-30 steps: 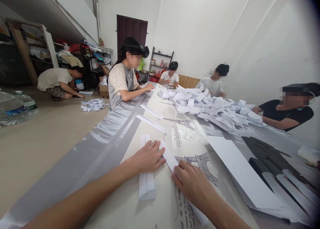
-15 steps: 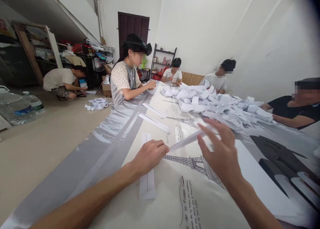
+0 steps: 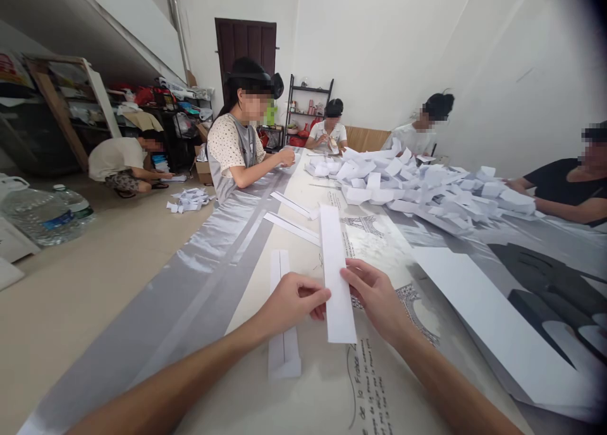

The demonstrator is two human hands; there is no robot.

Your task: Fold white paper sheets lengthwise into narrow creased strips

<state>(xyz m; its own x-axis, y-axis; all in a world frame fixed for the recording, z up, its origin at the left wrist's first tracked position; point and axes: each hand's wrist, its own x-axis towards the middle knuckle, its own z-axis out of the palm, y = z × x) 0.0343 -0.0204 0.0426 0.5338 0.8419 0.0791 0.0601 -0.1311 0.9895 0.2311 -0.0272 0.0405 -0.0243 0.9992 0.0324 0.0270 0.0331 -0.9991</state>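
A long folded white paper strip (image 3: 337, 277) is held up between both hands, over the printed tablecloth. My left hand (image 3: 296, 302) pinches its left edge with thumb and fingers. On its right edge, my right hand (image 3: 377, 289) grips with thumb in front and fingers behind. Below my left hand lies another paper strip (image 3: 283, 353) with a dark line down its middle, partly hidden by that hand. Two more lined strips, a nearer one (image 3: 291, 227) and a farther one (image 3: 290, 202), rest beyond it on the cloth.
A large heap of folded white papers (image 3: 412, 185) covers the table's far right. A stack of flat white sheets (image 3: 493, 321) lies at my right. Several people sit around the table; one person (image 3: 126, 163) crouches on the floor near a small paper pile (image 3: 190, 199). Big water bottles (image 3: 40, 210) stand left.
The strip has turned from slanting sideways to nearly upright, facing me. My right hand has come down and closed on its right edge; my left hand has shifted slightly and still holds it.
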